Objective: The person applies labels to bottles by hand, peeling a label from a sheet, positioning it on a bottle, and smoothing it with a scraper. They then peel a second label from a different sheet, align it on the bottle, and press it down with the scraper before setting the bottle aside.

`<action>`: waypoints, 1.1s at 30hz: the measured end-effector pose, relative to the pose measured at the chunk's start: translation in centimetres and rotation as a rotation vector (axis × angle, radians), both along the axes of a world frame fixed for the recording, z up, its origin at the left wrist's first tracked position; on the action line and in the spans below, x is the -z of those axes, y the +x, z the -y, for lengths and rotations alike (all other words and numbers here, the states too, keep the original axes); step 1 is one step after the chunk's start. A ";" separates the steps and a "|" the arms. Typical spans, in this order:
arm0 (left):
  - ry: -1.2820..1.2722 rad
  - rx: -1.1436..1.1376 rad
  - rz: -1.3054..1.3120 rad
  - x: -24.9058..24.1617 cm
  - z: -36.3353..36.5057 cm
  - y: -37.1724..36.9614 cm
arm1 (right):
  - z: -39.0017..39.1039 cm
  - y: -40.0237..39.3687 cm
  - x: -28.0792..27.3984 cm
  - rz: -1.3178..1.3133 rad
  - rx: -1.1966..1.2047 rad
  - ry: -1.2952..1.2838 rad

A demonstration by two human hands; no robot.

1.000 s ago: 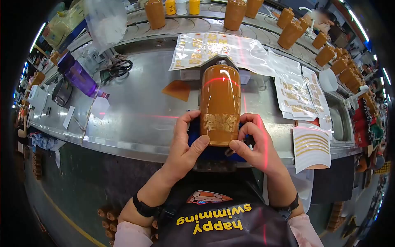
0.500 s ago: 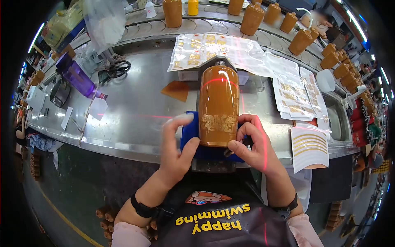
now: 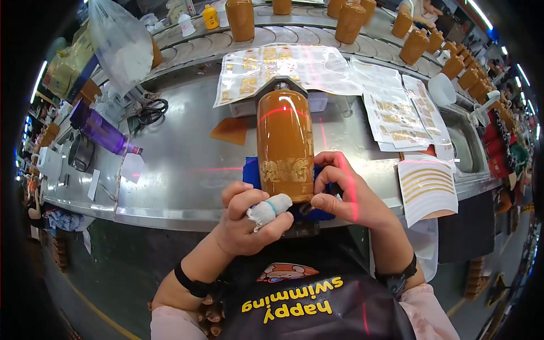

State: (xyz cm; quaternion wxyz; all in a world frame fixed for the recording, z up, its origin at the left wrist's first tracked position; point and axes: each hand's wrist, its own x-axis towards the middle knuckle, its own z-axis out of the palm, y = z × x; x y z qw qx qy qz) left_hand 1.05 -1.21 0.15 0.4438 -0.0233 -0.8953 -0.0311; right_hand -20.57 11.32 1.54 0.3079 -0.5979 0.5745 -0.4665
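A glossy brown bottle (image 3: 284,127) lies on a dark cradle (image 3: 281,83), neck away from me and base toward me. Gold lettering runs across it near the base, and more gold marks show along its right edge. My left hand (image 3: 241,218) is closed, with a white cloth bundle (image 3: 268,212) bound by a green band between thumb and curled fingers. The bundle's tip is right at the bottle's lower left edge. Curled fingers of my right hand (image 3: 345,198) sit against the bottle's lower right side, thumb at its base. A blue cloth (image 3: 251,171) lies beneath.
Gold-printed transfer sheets (image 3: 283,68) lie behind and to the right. A curved-strip sheet (image 3: 426,190) overhangs the front edge. Left are a purple bottle (image 3: 102,133), a cable (image 3: 153,111) and a brown flat piece (image 3: 229,131). A conveyor (image 3: 294,28) carries brown bottles behind.
My left hand has moved from the bottle's left side to its base, and the white cloth bundle now shows in it. The bottle appears slightly turned. The view has shifted somewhat.
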 end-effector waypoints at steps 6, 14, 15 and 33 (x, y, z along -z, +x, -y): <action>-0.123 0.098 0.044 -0.6 0.7 -0.9 | -0.1 -0.6 -0.1 -0.021 -0.042 0.043; -0.169 0.170 0.063 -1.1 0.3 -2.2 | -0.4 -0.7 0.1 0.037 -0.022 0.074; -0.184 0.167 0.068 -1.0 0.3 -2.2 | -0.3 -0.5 -0.1 0.043 -0.017 0.075; 0.088 -0.014 -0.094 0.9 -1.3 0.1 | -0.9 -0.7 -2.7 0.072 -0.002 0.108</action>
